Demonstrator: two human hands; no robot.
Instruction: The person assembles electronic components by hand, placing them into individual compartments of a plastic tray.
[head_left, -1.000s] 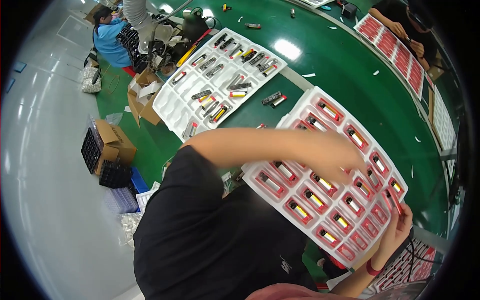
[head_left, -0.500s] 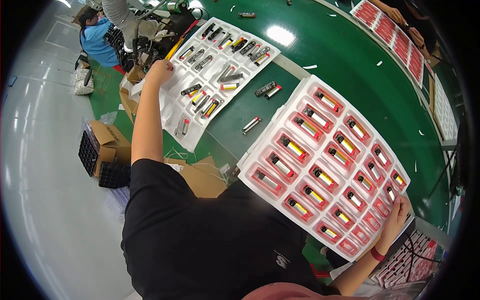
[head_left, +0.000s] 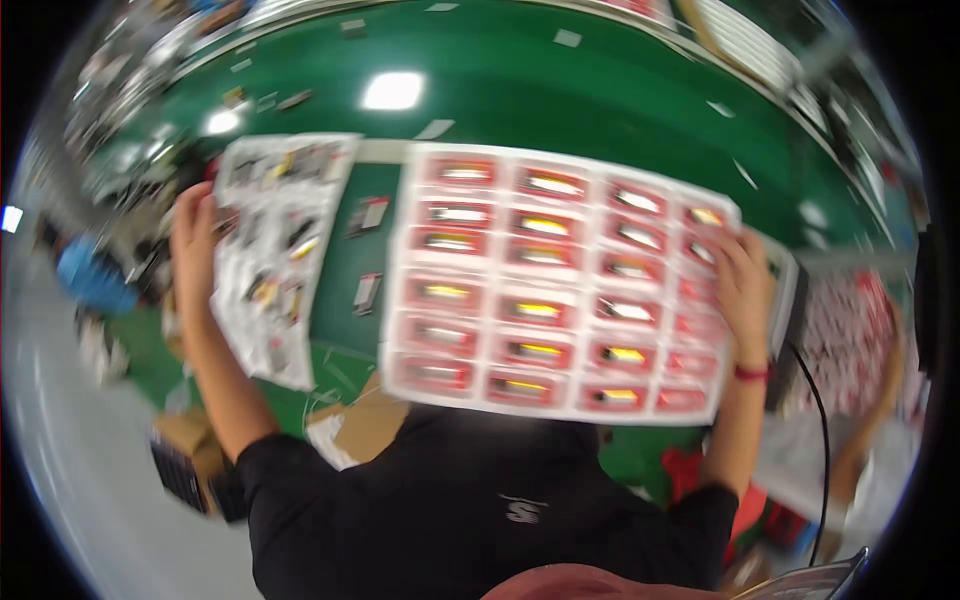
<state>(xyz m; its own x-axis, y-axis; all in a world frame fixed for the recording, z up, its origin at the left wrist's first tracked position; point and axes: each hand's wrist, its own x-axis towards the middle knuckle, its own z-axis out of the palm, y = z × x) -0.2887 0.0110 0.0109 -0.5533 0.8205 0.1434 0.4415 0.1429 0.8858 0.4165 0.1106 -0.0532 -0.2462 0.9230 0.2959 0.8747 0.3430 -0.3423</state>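
Note:
A white tray [head_left: 396,300] lies before me, its rows of pockets holding red trays or shells. Most pockets hold a small battery piece [head_left: 540,310] with a silver or yellow body and dark end. My right hand [head_left: 742,285], with a red band on the wrist, is over the tray's right column. Its bent fingers close on a battery piece [head_left: 700,250] in the second pocket from the far edge. At the left edge of another white tray [head_left: 240,345], which holds loose battery pieces [head_left: 262,292], is my left hand [head_left: 195,235]. Motion smears its fingers.
Between the trays, a few loose pieces [head_left: 367,293] lie on the green table [head_left: 480,80]. Cardboard boxes [head_left: 375,420] stand below on the left. Red-and-white stacked trays [head_left: 840,330] and a black cable [head_left: 822,430] are at right. Another person's arm [head_left: 880,400] shows there.
The whole view has swung, so the trays now appear turned and further left. My right hand stays at the large tray's right column; my left hand remains by the other tray's left edge.

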